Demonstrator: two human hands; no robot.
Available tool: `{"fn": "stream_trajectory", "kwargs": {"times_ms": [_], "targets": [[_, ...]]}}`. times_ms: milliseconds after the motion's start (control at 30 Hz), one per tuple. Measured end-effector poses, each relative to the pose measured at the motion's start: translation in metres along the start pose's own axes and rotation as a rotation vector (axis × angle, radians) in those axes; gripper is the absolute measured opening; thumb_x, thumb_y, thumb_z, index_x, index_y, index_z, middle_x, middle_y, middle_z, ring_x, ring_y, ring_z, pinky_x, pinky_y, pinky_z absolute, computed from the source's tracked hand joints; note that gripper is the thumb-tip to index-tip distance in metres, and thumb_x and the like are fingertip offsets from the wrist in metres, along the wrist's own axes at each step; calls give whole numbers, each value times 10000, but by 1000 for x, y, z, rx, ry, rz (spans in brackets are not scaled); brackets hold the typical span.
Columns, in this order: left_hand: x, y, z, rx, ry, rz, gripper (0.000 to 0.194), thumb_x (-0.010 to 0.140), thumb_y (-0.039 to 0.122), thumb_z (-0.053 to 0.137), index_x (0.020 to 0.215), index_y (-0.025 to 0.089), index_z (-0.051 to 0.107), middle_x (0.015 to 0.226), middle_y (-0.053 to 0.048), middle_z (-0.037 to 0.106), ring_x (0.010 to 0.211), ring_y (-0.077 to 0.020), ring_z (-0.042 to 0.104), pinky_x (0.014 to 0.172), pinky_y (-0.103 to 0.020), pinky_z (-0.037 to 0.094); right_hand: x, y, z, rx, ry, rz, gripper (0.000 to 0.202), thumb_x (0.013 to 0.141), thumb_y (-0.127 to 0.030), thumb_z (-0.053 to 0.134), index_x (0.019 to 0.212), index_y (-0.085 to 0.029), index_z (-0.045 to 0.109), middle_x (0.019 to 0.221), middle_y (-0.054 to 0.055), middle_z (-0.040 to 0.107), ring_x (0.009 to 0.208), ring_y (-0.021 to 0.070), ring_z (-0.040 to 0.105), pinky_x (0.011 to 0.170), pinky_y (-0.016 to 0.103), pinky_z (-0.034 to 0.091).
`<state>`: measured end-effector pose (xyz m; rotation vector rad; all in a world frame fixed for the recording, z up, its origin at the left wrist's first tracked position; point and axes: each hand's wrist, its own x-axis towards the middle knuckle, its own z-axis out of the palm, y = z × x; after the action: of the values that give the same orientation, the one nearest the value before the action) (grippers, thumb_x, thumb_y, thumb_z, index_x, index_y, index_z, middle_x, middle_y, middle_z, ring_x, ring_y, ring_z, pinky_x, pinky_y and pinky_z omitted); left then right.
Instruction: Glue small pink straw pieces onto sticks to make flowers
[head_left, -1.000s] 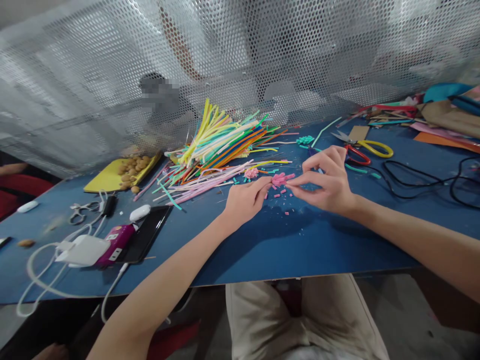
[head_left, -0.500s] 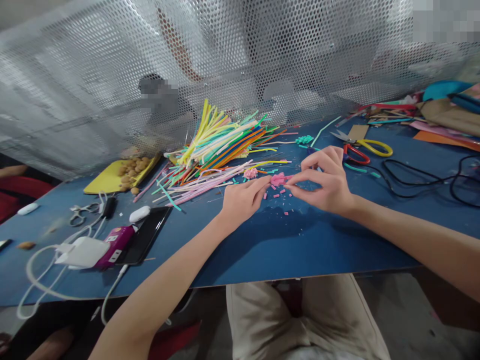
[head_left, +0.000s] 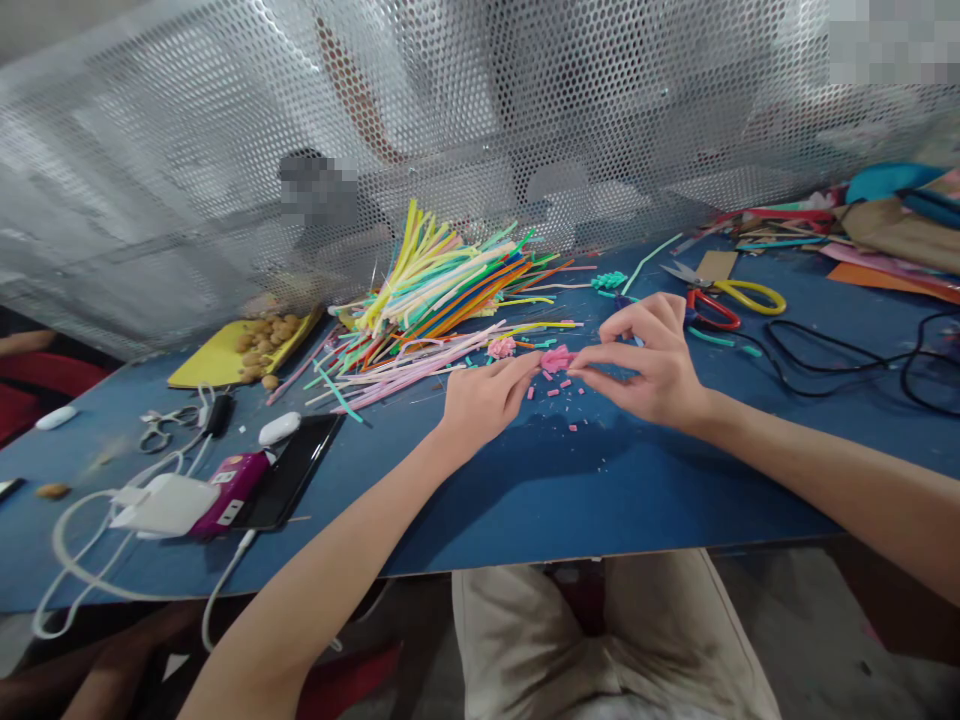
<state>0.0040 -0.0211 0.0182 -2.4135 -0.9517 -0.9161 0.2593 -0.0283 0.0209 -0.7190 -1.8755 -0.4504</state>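
Note:
A small pink pipe-cleaner cluster (head_left: 556, 359) is pinched between my two hands, just above the blue table. My left hand (head_left: 486, 400) is closed on its left side with thumb and fingertips. From the right, my right hand (head_left: 651, 365) pinches its other end between thumb and index finger. Short pink pieces (head_left: 553, 392) lie scattered under the cluster. A paler pink cluster (head_left: 501, 347) rests just beyond my left hand, and a teal cluster (head_left: 608, 281) lies farther back. Loose pink pipe cleaners (head_left: 409, 372) spread to the left of my hands.
A large pile of coloured pipe cleaners (head_left: 450, 280) stands before the perforated metal screen (head_left: 465, 100). Scissors (head_left: 720, 297) and a black cord (head_left: 817, 375) lie right. Leftward are a yellow sheet (head_left: 210, 357) with brown balls, a phone (head_left: 296, 475) and a white charger (head_left: 169, 503).
My right fingertips have shifted slightly left along the pink cluster, which has turned a little. At the lower left, another person's limbs have moved. My left hand stays nearly still.

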Motion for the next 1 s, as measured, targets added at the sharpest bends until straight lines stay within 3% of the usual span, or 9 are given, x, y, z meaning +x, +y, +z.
{"fn": "stream_trajectory", "kwargs": {"times_ms": [367,500,633,800,1000], "targets": [[-3,-3,4,2,-116,-80,382,1086,387,402,1224,290,744,1047,-39,813,791,-157,758,597,-227,455,1,-3,0,20,-21,25,58,904,-362,754,926,-308,754,887,15,616,868,208,522,902,452,346],[-2,-4,6,-11,-58,-62,377,1087,390,414,1207,273,752,1020,-39,816,786,-146,760,574,-221,444,2,-3,-3,94,-22,71,234,869,-437,739,984,-245,667,942,37,638,890,233,569,886,454,368],[-1,-9,8,6,-5,-47,362,1085,366,426,1173,251,758,1004,-24,818,757,-152,755,557,-243,432,4,2,-4,136,-63,74,172,903,-353,689,1023,-234,654,874,24,666,851,226,601,844,432,385],[-1,-12,7,-15,-78,-67,372,1090,357,414,1203,232,746,1068,-50,810,829,-168,763,577,-253,438,4,7,0,172,-168,65,103,958,-276,657,1053,-249,684,913,9,766,842,205,662,832,405,416],[-1,-9,7,-44,-173,-107,425,1095,419,369,1164,243,749,980,-35,813,793,-165,757,569,-238,429,2,11,2,147,-220,64,80,996,-283,647,989,-262,724,927,-14,802,826,190,655,836,393,411]]}}
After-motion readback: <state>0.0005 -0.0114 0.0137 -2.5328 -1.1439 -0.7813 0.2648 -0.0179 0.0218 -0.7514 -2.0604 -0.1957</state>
